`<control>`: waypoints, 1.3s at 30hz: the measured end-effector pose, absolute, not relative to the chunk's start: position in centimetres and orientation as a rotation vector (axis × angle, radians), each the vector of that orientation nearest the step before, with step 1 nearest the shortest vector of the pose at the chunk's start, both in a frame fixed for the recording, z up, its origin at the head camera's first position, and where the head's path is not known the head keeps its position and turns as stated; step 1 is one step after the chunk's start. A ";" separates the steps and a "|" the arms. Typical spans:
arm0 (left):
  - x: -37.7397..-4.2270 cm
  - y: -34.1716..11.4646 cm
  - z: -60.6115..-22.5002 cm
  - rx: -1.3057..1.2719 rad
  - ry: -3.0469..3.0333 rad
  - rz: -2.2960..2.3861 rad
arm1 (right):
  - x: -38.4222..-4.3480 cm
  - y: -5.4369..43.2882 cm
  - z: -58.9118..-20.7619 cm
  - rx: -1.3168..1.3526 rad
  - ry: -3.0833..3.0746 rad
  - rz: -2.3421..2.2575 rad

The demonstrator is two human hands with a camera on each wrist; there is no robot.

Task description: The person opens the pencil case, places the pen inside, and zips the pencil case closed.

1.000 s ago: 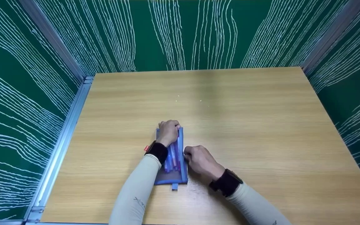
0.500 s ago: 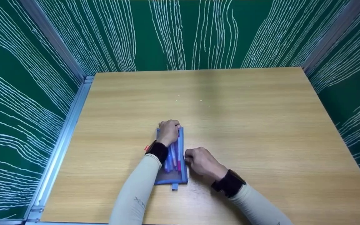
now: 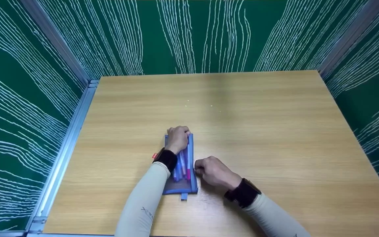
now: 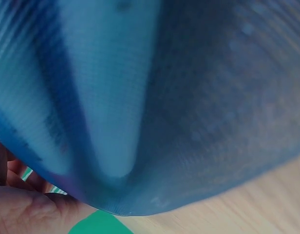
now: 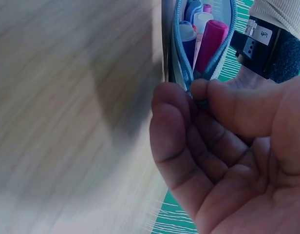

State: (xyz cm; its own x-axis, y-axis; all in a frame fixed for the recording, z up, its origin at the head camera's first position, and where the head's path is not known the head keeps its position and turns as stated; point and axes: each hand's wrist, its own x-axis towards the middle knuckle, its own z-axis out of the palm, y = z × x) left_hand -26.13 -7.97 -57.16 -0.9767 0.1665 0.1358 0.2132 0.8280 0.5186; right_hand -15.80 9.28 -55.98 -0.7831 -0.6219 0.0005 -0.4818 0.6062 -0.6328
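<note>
A blue mesh pencil case (image 3: 180, 187) lies lengthwise on the table, with several markers (image 3: 178, 171) showing through it. My left hand (image 3: 177, 139) grips its far end; in the left wrist view the thumb and fingers (image 4: 30, 207) close on the case's edge. At the right long side, my right hand (image 3: 215, 171) pinches the zipper between thumb and forefinger; the pull itself is hidden by the fingertips. Above that pinch in the right wrist view, the zipper (image 5: 179, 44) gapes, and a pink-capped marker (image 5: 212, 41) and a dark blue one with a pale end show inside.
The wooden table (image 3: 258, 131) extends around the case, with a few tiny pale specks (image 3: 211, 106) farther back. Green walls with white lines (image 3: 222, 36) stand behind and on both sides. A metal rail (image 3: 63, 148) runs along the left edge.
My right hand has slid slightly toward me along the zipper side. More of a marker's pink cap shows beside that edge. My left hand and the case stay in place.
</note>
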 end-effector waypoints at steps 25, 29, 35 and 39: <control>-26.3 -8.1 -57.6 -0.302 -2.925 -0.821 | -15.5 10.1 -55.7 -1.136 2.479 -0.881; -26.4 -8.1 -57.7 -0.299 -2.930 -0.836 | -15.6 10.2 -55.7 -1.151 2.434 -0.884; -26.4 -8.1 -57.6 -0.306 -2.922 -0.825 | -15.6 10.3 -55.7 -1.198 2.397 -0.895; -26.4 -8.1 -57.6 -0.307 -2.922 -0.827 | -15.6 10.3 -55.7 -1.192 2.370 -0.897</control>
